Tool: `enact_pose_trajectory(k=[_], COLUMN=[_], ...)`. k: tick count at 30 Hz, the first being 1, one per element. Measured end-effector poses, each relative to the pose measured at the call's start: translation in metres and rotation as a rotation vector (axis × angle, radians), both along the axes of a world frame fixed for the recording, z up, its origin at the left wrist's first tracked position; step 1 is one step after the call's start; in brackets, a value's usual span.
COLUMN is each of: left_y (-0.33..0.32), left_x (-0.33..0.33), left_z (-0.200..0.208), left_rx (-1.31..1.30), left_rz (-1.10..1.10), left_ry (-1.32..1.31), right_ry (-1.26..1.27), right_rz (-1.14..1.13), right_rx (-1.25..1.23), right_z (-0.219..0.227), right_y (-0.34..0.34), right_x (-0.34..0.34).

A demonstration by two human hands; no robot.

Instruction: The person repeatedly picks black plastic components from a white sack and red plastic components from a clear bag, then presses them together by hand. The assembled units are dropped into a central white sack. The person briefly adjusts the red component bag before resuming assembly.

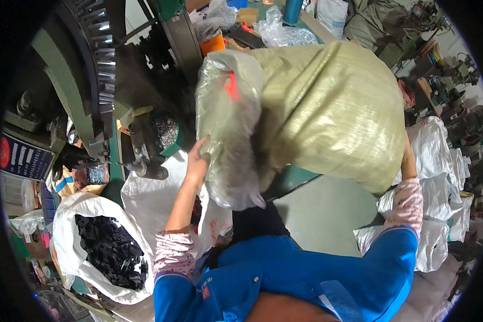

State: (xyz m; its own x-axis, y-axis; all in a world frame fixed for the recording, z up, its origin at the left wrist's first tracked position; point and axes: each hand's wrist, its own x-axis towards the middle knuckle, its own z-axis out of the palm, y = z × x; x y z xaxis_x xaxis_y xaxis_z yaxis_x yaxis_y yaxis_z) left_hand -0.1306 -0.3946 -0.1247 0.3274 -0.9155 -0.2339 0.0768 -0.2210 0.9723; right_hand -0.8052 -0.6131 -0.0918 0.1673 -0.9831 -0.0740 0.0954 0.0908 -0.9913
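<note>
A large, bulging yellow-green woven sack (338, 107) lies tilted in front of me, held between my two hands. At its left end is a crumpled clear plastic bag or liner (225, 139), slightly blurred, with a red mark or strip (231, 87) near its top. My left hand (197, 163) grips the plastic's left edge; some fingertips are hidden. On the far right side, my right hand (408, 161) holds the sack's end, its fingers out of sight behind the fabric. What fills the sack cannot be seen.
A white sack of black pieces (110, 252) stands open at the lower left. Machinery (70, 80) with a toothed wheel rises at the left, beside a green container of small metal parts (166, 131). A cluttered bench (316, 27) lies beyond; silvery-white sacks (432, 198) are stacked right.
</note>
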Motion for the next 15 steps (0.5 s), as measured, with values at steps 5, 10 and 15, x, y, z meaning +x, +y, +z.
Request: enact_pose_trajectory(k=[5,10,15], left_y=[-0.003,-0.017,-0.03], left_x=[-0.003,0.023,0.021], left_z=[0.009,0.013,0.042], left_rx=[-0.009,0.011,-0.109], left_rz=[0.099,0.058,-0.021], left_ry=[0.15,0.316,0.416], right_ry=[-0.219,-0.394,-0.292], right_rz=[-0.159,-0.324,-0.175], right_rx=[0.335,0.424,0.491], right_z=[0.035,0.001,-0.025], right_y=[0.09,0.096,0.062], right_x=[0.103,0.086,0.051])
